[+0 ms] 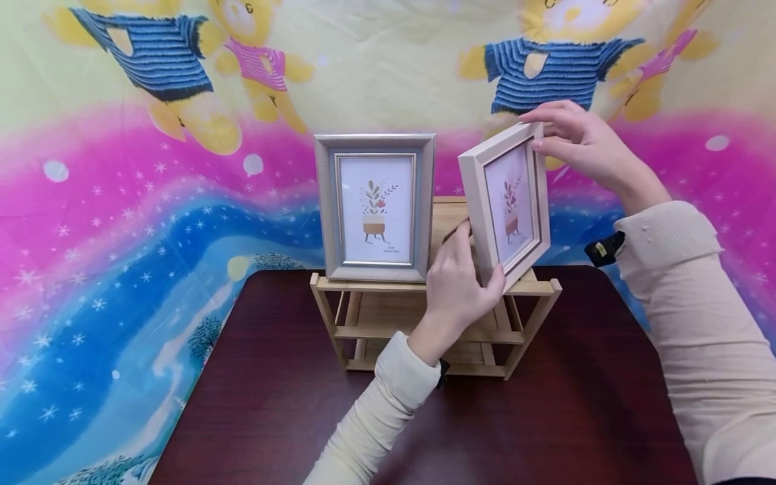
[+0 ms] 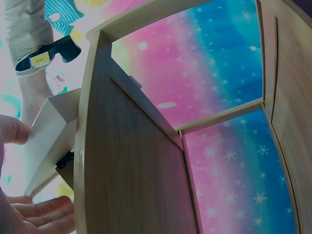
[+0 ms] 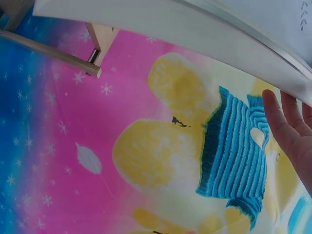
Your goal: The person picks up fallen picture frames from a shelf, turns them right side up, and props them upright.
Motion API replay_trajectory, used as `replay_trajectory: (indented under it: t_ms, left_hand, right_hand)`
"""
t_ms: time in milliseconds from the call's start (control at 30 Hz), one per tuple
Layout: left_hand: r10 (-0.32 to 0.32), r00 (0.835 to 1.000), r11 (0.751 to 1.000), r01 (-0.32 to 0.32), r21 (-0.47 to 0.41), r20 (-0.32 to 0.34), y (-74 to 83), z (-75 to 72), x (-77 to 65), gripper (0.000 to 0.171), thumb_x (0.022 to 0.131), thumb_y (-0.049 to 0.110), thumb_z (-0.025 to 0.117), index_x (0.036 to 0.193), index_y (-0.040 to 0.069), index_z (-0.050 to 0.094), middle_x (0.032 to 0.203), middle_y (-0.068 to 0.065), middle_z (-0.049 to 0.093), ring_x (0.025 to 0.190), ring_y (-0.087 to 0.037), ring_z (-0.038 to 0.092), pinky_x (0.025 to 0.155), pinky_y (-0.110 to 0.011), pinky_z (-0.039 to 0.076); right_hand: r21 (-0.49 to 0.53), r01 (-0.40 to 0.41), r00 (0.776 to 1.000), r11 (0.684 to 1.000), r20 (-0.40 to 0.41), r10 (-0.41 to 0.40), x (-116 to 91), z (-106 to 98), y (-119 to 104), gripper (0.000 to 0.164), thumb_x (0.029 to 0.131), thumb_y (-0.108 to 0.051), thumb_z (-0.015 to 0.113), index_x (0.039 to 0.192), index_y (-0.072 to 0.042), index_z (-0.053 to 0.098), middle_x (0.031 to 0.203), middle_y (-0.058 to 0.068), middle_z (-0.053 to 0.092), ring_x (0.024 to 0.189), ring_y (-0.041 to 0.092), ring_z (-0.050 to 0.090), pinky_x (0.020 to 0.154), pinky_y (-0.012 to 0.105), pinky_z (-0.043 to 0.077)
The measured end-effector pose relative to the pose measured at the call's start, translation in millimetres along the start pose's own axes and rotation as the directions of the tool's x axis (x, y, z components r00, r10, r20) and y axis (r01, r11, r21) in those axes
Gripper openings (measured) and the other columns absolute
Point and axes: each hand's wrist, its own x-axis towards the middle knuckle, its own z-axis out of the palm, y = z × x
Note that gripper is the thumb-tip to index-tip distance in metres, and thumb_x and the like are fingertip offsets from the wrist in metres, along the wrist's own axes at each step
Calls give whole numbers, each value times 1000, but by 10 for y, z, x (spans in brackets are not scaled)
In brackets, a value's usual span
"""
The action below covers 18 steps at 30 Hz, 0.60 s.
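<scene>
A pale wooden picture frame [image 1: 514,202] with a potted-plant print stands tilted and turned at the right end of a wooden shelf rack's top. My right hand [image 1: 585,145] pinches its upper right corner, thumb on the front and fingers over the top edge. Low on its left side, my left hand [image 1: 457,283] holds it with the thumb at the front bottom corner. In the left wrist view, the left fingers [image 2: 46,212] reach along the frame's back beside the shelf board [image 2: 131,161]. To the left, a grey-silver picture frame [image 1: 376,209] with a matching print stands upright.
The slatted wooden shelf rack [image 1: 430,332] has lower tiers and stands on a dark brown table [image 1: 261,404]. Behind hangs a colourful cloth [image 1: 376,67] with teddy bears and snowflakes. Dark wrist devices [image 1: 605,249] sit at the cuffs.
</scene>
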Motion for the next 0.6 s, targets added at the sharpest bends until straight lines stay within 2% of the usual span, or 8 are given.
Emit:
replay_trajectory:
  t_ms: [133,300,500,600]
  left_hand:
    - [-1,1000,999,0,-53,-24,-6,-37,-25,73,72,22,69,129,-4,32,100,-13,58,80,-19,59,59,-25,52]
    - [22,998,997,-26,-75,-50,-34,-59,-31,65,73,13,68,128,-5,38,97,-15,56,72,-19,59,56,-23,52]
    - [42,998,995,-46,-83,-53,-73,-100,-24,54,76,8,65,124,-8,44,98,-17,57,69,-20,60,53,-19,51]
    - [47,997,997,-50,-63,-55,-97,-114,-19,51,76,6,65,121,-9,47,98,-18,57,73,-21,62,56,-21,52]
  right_hand:
    - [26,-13,999,1000,-30,14,-20,-16,41,43,91,-13,52,134,-14,46,125,2,40,109,13,49,83,16,42]
    - [89,-67,993,994,-87,74,-50,-43,97,39,91,-14,54,130,-14,51,115,-5,54,103,7,54,80,14,42]
    - [212,-28,989,977,-138,58,-77,-50,164,35,89,-6,56,123,-8,57,100,-5,62,87,5,61,73,12,46]
    - [246,-17,985,969,-160,58,-97,-56,179,35,88,-2,56,122,-6,58,97,-4,64,83,7,62,69,13,48]
